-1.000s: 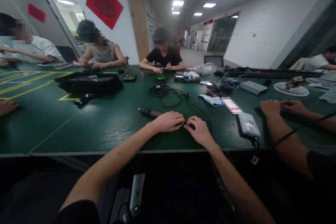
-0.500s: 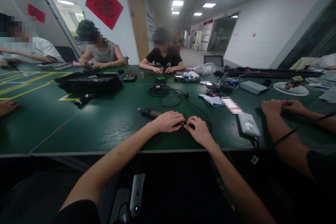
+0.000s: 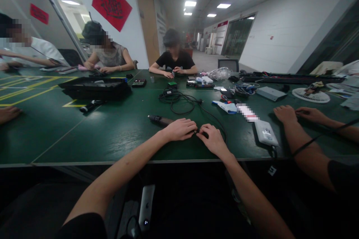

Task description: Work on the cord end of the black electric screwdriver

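Observation:
A dark, cylindrical tool that looks like an electric screwdriver [image 3: 160,120] lies on the green table, its narrow metal tip pointing left. My left hand [image 3: 181,129] is closed over its rear part, palm down. Close beside it, my right hand [image 3: 211,138] pinches the end of a black cord [image 3: 220,122] near the tool's back end. A small shiny spot shows between my fingertips, but whether cord and tool are joined there is hidden. From my right hand the cord curves up and back to a loose coil.
A black tray [image 3: 95,86] and a dark cylinder [image 3: 91,106] are to the left. A white power bank [image 3: 266,133], a blue-white packet [image 3: 225,106] and a phone lie rightward. A neighbour's hands [image 3: 286,114] rest at the right; other people sit across the table.
My hands stay in nearly the same place, with only slight finger movement at the cord end. The neighbour's hands at the right shifted a little left. The person opposite raised one hand.

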`<move>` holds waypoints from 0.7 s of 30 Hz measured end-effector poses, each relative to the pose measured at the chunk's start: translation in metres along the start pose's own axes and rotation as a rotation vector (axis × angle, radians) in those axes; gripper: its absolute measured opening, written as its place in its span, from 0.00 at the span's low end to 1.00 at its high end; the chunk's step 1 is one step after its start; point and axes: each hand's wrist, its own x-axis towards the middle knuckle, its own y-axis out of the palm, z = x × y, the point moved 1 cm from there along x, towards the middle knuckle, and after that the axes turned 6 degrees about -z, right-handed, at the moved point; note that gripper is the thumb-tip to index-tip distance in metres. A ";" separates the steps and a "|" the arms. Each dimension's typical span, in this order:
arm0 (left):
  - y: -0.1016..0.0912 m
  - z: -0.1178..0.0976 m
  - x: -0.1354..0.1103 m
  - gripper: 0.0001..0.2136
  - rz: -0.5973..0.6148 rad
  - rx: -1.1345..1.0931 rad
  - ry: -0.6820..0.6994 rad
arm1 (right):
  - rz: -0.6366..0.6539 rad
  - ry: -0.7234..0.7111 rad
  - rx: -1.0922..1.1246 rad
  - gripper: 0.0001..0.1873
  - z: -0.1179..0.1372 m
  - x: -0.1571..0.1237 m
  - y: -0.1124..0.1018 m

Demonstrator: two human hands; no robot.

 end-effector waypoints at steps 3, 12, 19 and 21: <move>0.000 0.001 0.000 0.11 -0.007 0.008 -0.020 | 0.002 0.001 0.006 0.10 0.000 0.000 0.000; 0.003 0.002 0.000 0.12 0.004 0.013 -0.017 | -0.005 0.001 0.022 0.09 -0.001 0.000 0.000; 0.004 0.003 -0.001 0.10 0.024 0.027 0.013 | 0.001 0.004 0.011 0.10 0.001 0.000 -0.002; 0.005 0.004 -0.001 0.11 0.021 0.027 -0.005 | 0.004 -0.002 0.012 0.10 0.002 0.000 -0.002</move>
